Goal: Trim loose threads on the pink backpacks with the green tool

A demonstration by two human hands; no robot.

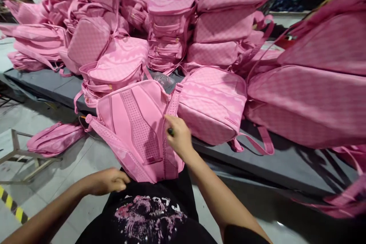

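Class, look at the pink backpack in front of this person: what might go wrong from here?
1. The backpack extends past the table edge toward the person's body, so it might slide down if not steadied.
2. The right hand holds a small object with a dark green end, mostly hidden, close to a shoulder strap; if sharp, it could snag the strap.
3. A tall stack of pink backpacks stands beyond; a bump might topple it.

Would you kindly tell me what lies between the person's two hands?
In the head view, the lower part of the pink backpack, including a shoulder strap, lies between the left hand and the right hand.
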